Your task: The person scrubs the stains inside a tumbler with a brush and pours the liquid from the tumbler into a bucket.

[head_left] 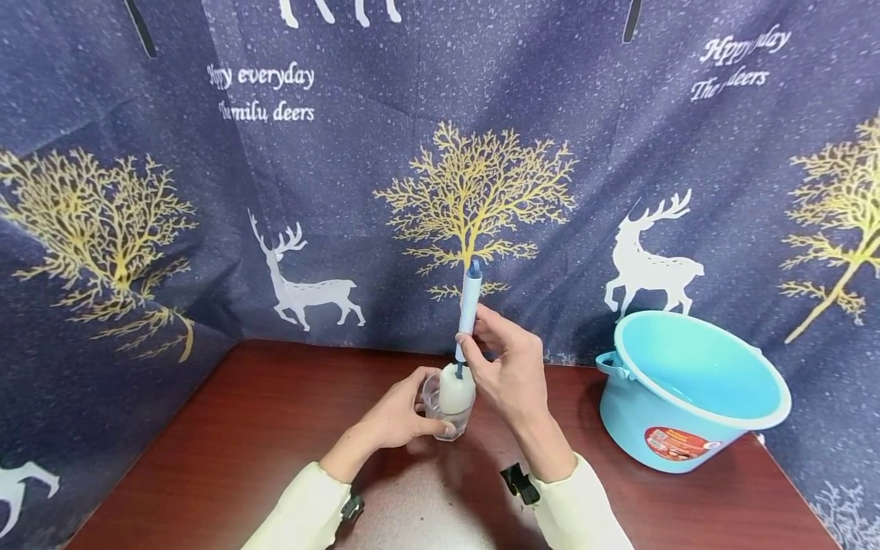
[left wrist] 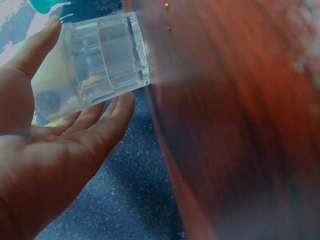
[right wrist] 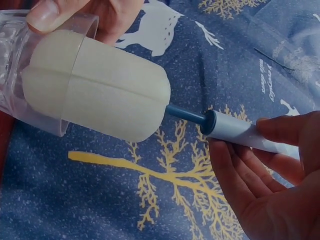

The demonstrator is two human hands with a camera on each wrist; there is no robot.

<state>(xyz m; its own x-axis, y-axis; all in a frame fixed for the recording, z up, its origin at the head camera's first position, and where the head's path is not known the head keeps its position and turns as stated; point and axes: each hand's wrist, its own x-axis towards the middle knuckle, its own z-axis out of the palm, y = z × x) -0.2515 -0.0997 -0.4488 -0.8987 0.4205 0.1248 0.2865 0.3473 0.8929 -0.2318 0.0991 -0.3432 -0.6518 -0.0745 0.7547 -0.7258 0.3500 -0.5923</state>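
Note:
A clear cup (head_left: 459, 426) stands on the table with its mouth upward, steadied by my left hand (head_left: 393, 416), thumb on one side and fingers on the other. In the left wrist view, the thick base of the cup (left wrist: 107, 57) shows past the fingertips. My right hand (head_left: 512, 373) pinches the light blue handle of a sponge cup brush (head_left: 470, 302). The white sponge head (right wrist: 115, 87) is partly inside the cup, its upper part sticking out above the rim. A dark blue stem (right wrist: 186, 114) joins head and handle.
A light blue bucket (head_left: 622, 416) with a red label is at the right side of the reddish-brown table (head_left: 275, 428). Behind the table hangs a dark blue cloth (head_left: 344, 183) printed with deer and yellow trees.

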